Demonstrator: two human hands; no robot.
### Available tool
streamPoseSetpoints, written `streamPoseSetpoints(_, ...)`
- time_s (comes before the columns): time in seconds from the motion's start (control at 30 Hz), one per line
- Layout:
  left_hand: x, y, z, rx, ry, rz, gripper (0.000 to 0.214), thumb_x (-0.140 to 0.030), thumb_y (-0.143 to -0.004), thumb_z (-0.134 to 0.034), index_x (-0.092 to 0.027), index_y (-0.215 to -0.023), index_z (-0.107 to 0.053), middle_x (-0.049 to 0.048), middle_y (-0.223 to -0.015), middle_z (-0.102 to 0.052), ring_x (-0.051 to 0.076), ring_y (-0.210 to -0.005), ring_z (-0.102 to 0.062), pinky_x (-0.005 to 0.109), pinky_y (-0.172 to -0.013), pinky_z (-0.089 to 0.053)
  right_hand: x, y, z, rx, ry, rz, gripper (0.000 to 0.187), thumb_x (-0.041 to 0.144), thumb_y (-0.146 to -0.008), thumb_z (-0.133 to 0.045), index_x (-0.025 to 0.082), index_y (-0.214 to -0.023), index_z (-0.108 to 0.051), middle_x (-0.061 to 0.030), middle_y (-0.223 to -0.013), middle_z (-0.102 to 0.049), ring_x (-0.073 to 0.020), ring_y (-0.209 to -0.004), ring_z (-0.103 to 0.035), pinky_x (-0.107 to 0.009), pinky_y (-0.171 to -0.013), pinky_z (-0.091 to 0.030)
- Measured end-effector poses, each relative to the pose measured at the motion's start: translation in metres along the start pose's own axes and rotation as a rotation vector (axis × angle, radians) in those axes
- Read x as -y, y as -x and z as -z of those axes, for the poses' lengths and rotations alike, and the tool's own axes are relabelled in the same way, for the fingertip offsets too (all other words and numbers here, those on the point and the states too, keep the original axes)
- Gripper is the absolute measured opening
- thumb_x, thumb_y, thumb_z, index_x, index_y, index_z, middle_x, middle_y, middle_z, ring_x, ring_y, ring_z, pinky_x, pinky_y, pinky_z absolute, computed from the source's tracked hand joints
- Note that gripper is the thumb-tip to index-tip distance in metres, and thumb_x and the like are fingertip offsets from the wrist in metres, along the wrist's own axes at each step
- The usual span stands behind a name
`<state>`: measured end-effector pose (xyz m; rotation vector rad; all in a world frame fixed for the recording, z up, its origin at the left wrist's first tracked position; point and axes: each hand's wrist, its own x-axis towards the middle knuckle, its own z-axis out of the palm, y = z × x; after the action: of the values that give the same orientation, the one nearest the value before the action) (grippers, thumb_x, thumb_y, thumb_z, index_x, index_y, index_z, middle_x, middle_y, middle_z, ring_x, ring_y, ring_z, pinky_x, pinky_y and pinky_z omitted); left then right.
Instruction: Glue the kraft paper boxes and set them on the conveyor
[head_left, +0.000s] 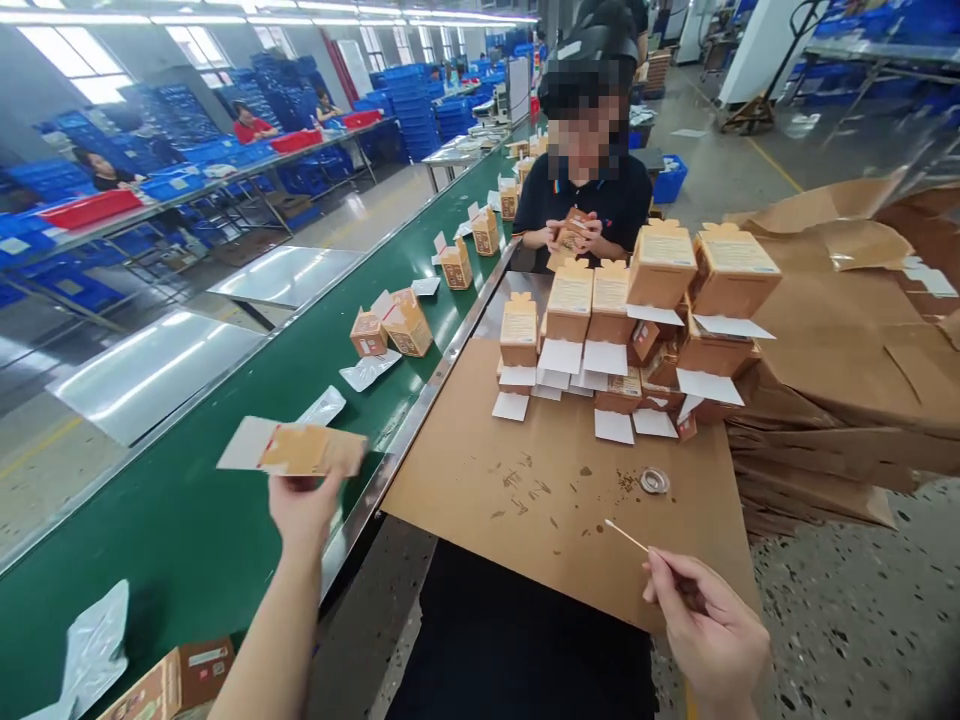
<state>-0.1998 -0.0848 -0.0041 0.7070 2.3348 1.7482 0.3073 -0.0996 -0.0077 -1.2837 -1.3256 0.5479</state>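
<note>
Two hands each hold something. The left hand (pixel 304 510) grips a flattened kraft carton (pixel 300 450) with a white paper panel, holding it up by its lower edge above a green conveyor belt (pixel 180 520). The right hand (pixel 709 630) pinches a thin wooden stick (pixel 626 536), its pale tip angled over a brown cardboard sheet (pixel 480 470) that lies beside the belt, speckled with dark marks. A small metal ring (pixel 655 481) sits on that sheet, just below stacks of small kraft boxes (pixel 570 310) interleaved with white cards. More boxes (pixel 455 264) and silvery foil pouches (pixel 367 370) lie along the belt. Flattened brown cartons (pixel 825 440) are heaped to the right, and a co-worker (pixel 581 200) in a dark shirt, beyond the stacks, holds a box in both hands.
</note>
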Motion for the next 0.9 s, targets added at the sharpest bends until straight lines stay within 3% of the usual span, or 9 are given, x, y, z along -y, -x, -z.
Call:
streamPoseSetpoints(0.1,0.007,-0.029,0.025,-0.054,-0.127,0.191,0.073,-0.036,-0.051,-0.101,-0.027,-0.111,-0.059,0.0150,-0.128,-0.083,0.050,-0.136,-0.080,0.074,-0.127,-0.060,0.002,-0.010,-0.005,-0.006,-0.021,0.010,0.036,0.055,-0.108,-0.090,0.024,-0.089,-0.092,-0.0034,-0.069,-0.079,-0.0164,-0.049,-0.071,-0.026,-0.051,-0.065)
streamPoseSetpoints(0.17,0.010,-0.033,0.029,-0.046,-0.184,0.205,0.075,-0.034,-0.051,-0.102,-0.027,-0.111,-0.057,0.0130,-0.129,-0.080,0.050,-0.138,-0.078,0.078,-0.129,-0.057,0.005,-0.017,-0.010,0.003,-0.029,0.018,0.035,0.055,-0.107,-0.090,0.024,-0.089,-0.092,-0.0034,-0.070,-0.080,-0.0164,-0.049,-0.071,-0.026,-0.051,-0.064)
streamPoseSetpoints(0.3,0.014,-0.022,0.023,-0.242,-0.137,-0.097,0.095,-0.037,-0.053,-0.101,-0.026,-0.136,-0.055,0.0138,-0.147,-0.065,0.048,-0.154,-0.063,0.072,-0.137,-0.049,0.010,-0.025,-0.009,-0.009,-0.038,0.036,0.034,0.053,-0.107,-0.091,0.024,-0.090,-0.092,-0.0034,-0.070,-0.079,-0.0167,-0.050,-0.070,-0.028,-0.051,-0.065)
streamPoseSetpoints(0.4,0.003,-0.008,0.001,-0.382,-0.019,-0.394,0.088,-0.048,-0.060,-0.095,-0.026,-0.135,-0.055,0.0129,-0.142,-0.058,0.042,-0.136,-0.068,0.066,-0.127,-0.057,0.010,-0.024,0.000,-0.036,0.006,0.024,0.031,0.051,-0.107,-0.091,0.024,-0.091,-0.092,-0.0032,-0.070,-0.078,-0.0169,-0.052,-0.072,-0.027,-0.055,-0.067)
streamPoseSetpoints(0.5,-0.036,0.003,-0.059,-0.124,0.205,-0.481,0.057,-0.054,-0.076,-0.086,-0.028,-0.121,-0.061,0.0050,-0.116,-0.062,0.030,-0.105,-0.072,0.055,-0.107,-0.065,0.009,-0.022,0.005,-0.064,0.029,0.002,0.035,0.054,-0.108,-0.091,0.023,-0.091,-0.092,-0.0039,-0.069,-0.078,-0.0171,-0.051,-0.072,-0.027,-0.054,-0.067)
streamPoseSetpoints(0.63,-0.108,0.006,-0.180,0.428,0.104,-0.222,0.039,-0.057,-0.093,-0.076,-0.025,-0.115,-0.071,0.0050,-0.104,-0.070,0.027,-0.098,-0.072,0.044,-0.096,-0.063,0.014,-0.024,0.004,-0.068,-0.002,0.047,0.028,0.047,-0.108,-0.091,0.024,-0.092,-0.093,-0.0032,-0.070,-0.079,-0.0170,-0.051,-0.072,-0.027,-0.050,-0.065)
streamPoseSetpoints(0.7,-0.135,-0.003,-0.229,0.481,0.029,-0.176,0.036,-0.055,-0.097,-0.074,-0.023,-0.114,-0.072,0.0075,-0.107,-0.073,0.029,-0.103,-0.073,0.046,-0.099,-0.063,0.017,-0.023,0.005,-0.065,-0.010,0.075,0.023,0.042,-0.109,-0.090,0.025,-0.093,-0.093,-0.0026,-0.071,-0.079,-0.0171,-0.052,-0.072,-0.027,-0.049,-0.064)
streamPoseSetpoints(0.77,-0.151,-0.017,-0.262,0.453,-0.025,-0.184,0.034,-0.050,-0.101,-0.072,-0.022,-0.119,-0.072,0.0125,-0.118,-0.074,0.034,-0.122,-0.072,0.050,-0.113,-0.059,0.019,-0.018,0.010,-0.095,0.005,0.080,0.020,0.040,-0.108,-0.090,0.026,-0.094,-0.093,-0.0023,-0.071,-0.079,-0.0170,-0.052,-0.072,-0.027,-0.051,-0.065)
streamPoseSetpoints(0.9,-0.156,-0.039,-0.291,0.506,-0.162,-0.209,0.043,-0.053,-0.100,-0.074,-0.019,-0.126,-0.074,0.0239,-0.136,-0.076,0.044,-0.147,-0.065,0.058,-0.127,-0.050,0.017,-0.005,0.025,-0.168,0.034,0.042,0.021,0.043,-0.107,-0.092,0.026,-0.097,-0.093,-0.0026,-0.074,-0.079,-0.0166,-0.054,-0.073,-0.026,-0.055,-0.066)
